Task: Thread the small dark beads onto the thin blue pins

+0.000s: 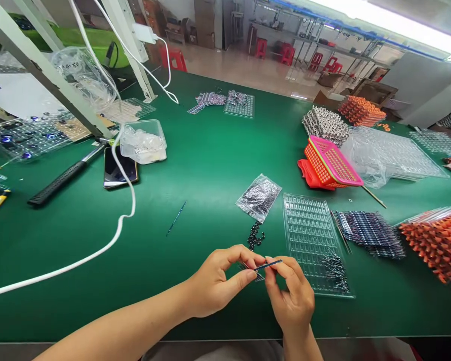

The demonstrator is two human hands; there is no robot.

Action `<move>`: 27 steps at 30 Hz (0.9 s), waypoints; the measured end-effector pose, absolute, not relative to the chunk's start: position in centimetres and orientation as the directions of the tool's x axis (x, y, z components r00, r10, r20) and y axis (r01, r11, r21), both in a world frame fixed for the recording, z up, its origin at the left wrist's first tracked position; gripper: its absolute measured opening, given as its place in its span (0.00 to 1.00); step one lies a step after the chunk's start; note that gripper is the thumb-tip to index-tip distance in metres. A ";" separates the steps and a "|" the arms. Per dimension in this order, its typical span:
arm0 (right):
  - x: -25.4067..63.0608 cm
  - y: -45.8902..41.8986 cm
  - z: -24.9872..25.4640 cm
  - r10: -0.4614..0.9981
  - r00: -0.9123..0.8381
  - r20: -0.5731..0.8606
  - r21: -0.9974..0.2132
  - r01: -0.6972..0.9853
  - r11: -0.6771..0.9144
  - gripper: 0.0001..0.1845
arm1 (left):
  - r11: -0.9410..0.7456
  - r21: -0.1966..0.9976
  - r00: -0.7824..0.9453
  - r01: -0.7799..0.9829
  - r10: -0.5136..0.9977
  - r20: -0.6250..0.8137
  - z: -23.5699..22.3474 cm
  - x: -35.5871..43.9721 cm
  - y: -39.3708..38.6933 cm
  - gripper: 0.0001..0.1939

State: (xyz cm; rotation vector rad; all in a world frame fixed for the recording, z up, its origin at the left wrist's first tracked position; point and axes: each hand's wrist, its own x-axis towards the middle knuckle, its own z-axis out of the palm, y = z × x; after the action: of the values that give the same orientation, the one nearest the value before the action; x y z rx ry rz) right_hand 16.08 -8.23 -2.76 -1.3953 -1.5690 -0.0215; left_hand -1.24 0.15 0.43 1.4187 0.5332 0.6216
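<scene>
1. Fingers (249,275) of left hand (221,283) and right hand (292,298) pinch one blue strip (268,264) above the desk's (210,155) near edge.
2. I judge work midway, finished count unclear; loose beads (254,237) and second strip (176,219) lie farther in.

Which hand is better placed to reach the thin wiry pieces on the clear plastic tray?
Probably the right hand: it is beside the clear plastic tray, nearer the thin wiry pieces; the left hand is farther away. Both hold the slim blue strip, so the right would need to let go first.
</scene>
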 end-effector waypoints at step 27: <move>15.8 -7.7 -2.9 0.724 0.146 0.674 -0.515 0.796 0.318 0.13 | 0.165 0.984 0.711 -0.070 0.700 -0.067 0.2 -0.9 0.3 0.05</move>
State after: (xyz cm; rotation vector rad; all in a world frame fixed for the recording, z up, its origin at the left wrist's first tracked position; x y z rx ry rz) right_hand 15.82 -7.72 -2.89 -1.4192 -1.5889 -0.0912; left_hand -0.93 0.34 0.23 1.3004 0.5940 0.5972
